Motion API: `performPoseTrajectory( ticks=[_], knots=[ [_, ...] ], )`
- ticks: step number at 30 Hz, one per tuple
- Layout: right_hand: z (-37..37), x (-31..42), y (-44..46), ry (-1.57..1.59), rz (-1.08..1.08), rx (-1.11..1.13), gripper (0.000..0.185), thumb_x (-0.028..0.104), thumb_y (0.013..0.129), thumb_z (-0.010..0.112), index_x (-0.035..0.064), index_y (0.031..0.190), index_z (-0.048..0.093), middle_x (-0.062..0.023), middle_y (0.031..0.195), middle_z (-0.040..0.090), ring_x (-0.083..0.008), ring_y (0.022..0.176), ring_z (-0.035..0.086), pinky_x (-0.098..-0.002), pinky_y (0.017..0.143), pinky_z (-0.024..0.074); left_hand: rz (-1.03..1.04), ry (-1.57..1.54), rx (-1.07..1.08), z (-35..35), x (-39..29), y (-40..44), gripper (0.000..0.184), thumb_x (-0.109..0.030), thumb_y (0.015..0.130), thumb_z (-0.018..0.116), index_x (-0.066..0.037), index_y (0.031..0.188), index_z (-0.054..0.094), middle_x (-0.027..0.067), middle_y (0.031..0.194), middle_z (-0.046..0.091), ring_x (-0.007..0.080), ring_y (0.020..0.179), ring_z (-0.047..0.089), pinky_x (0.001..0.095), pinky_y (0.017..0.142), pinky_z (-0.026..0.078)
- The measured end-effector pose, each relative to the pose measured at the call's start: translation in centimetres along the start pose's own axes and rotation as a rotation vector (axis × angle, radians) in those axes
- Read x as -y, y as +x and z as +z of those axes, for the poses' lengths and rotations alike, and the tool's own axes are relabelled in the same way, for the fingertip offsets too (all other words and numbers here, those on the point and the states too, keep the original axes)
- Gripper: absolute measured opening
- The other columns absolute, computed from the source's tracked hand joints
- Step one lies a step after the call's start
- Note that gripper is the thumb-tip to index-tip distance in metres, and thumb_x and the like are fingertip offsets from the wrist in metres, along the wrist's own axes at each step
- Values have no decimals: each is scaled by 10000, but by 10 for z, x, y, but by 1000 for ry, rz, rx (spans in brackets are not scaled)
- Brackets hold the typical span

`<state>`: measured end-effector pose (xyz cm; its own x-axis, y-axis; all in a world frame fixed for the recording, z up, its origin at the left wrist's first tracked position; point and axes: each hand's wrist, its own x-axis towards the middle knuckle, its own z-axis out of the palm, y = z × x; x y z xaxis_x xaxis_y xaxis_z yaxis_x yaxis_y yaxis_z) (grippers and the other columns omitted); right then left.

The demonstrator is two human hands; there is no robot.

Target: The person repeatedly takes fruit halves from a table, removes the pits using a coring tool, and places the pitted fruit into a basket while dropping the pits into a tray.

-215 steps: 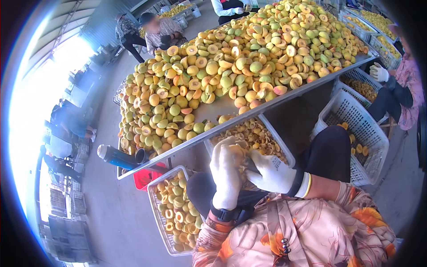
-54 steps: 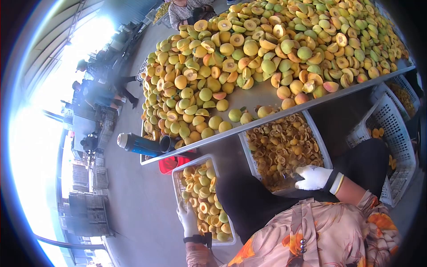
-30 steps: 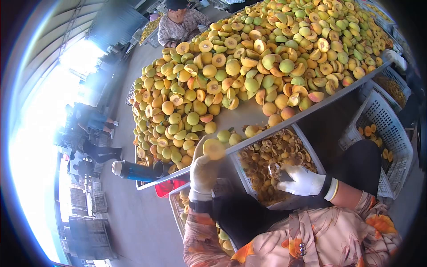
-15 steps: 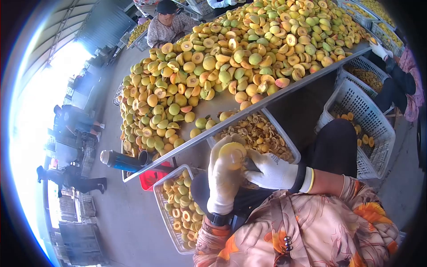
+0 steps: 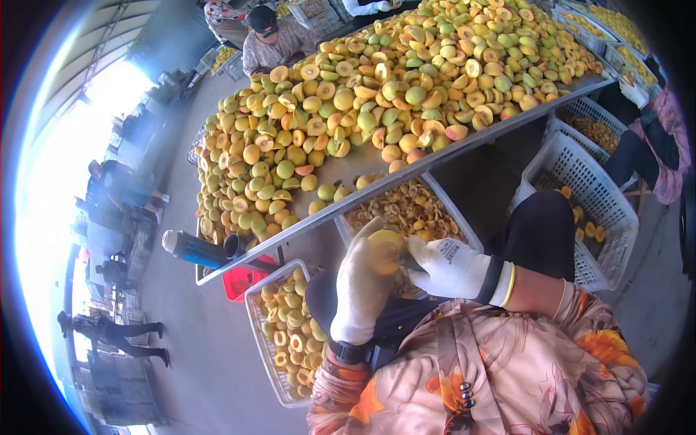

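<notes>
My left hand (image 5: 360, 290), in a white glove, holds a yellow fruit half (image 5: 386, 250) in front of my lap. Close on its right, my gloved right hand (image 5: 449, 268) is closed round a small dark tool, mostly hidden by the fingers, whose end is at the fruit. Beneath and behind both hands, a white crate (image 5: 473, 237) holds small brownish-yellow fruit pieces. Another white crate (image 5: 255, 319), left of my knee, contains fruit halves. Beyond them, a large heap of yellow-green fruit halves (image 5: 362, 94) lies on a metal-edged table (image 5: 319, 217).
A blue flask (image 5: 192, 248) and a dark cup (image 5: 233, 245) are at the table's left corner, above a red container (image 5: 238, 283). White crates (image 5: 609, 210) stand at the right, near a co-worker in pink (image 5: 670, 145). More people are across the table and at far left.
My left hand went from the left crate to in front of my lap, bringing a fruit half. My right hand came over from above the pieces crate to meet it. The view has shifted.
</notes>
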<state>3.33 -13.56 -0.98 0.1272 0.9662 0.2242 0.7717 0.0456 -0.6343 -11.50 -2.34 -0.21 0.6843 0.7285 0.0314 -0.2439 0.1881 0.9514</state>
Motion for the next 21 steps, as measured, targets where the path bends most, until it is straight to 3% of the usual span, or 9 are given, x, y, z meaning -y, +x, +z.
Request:
performPoseTrajectory(
  ticks=[2,6,8,10,14,17,21],
  knots=[
    [4,-4,0,-21,-22,25,323,267,949,604,-29,1038,513,-228,725,677,-420,692,691,-526,598,527,-6,18,35,-2,-1,-2,532,-345,1055,488,35,1428,487,139,1241,635,222,1127,628,345,947,522],
    [-3,-3,3,-60,-10,140,312,238,944,590,-45,1051,514,-223,748,684,-412,723,700,-518,615,536,90,438,70,0,-13,-3,481,-324,1054,493,38,1367,546,130,1179,660,223,1070,654,347,887,553],
    [-14,4,8,-99,7,217,310,227,947,574,-55,1065,521,-223,762,687,-408,746,704,-511,629,543,18,398,60,-3,-14,0,454,-308,1054,497,40,1337,570,126,1143,672,217,1032,668,346,861,566],
    [-21,4,10,-137,6,273,311,217,951,557,-64,1082,528,-223,778,691,-405,770,708,-503,645,551,-229,-58,-7,-6,-7,2,430,-293,1054,502,41,1311,587,123,1111,681,209,995,680,345,844,574],
    [-19,-12,10,-202,-25,384,308,200,948,541,-56,1118,550,-233,850,704,-390,800,717,-483,695,565,-329,45,115,-17,-3,12,422,-289,1051,512,46,1292,602,111,1097,688,177,994,669,325,870,556],
    [-23,-18,7,-198,-24,448,331,199,938,541,-56,1147,571,-234,861,707,-383,801,721,-473,709,568,-405,316,311,-23,-4,26,424,-299,1052,521,54,1264,624,93,1096,692,143,994,645,292,890,524],
    [-28,-22,9,-97,35,506,347,196,928,561,-52,1169,598,-239,879,712,-377,826,724,-473,725,569,-515,347,427,-28,9,45,452,-345,1043,561,49,1252,638,83,1107,689,127,989,632,278,900,505]
  ],
)
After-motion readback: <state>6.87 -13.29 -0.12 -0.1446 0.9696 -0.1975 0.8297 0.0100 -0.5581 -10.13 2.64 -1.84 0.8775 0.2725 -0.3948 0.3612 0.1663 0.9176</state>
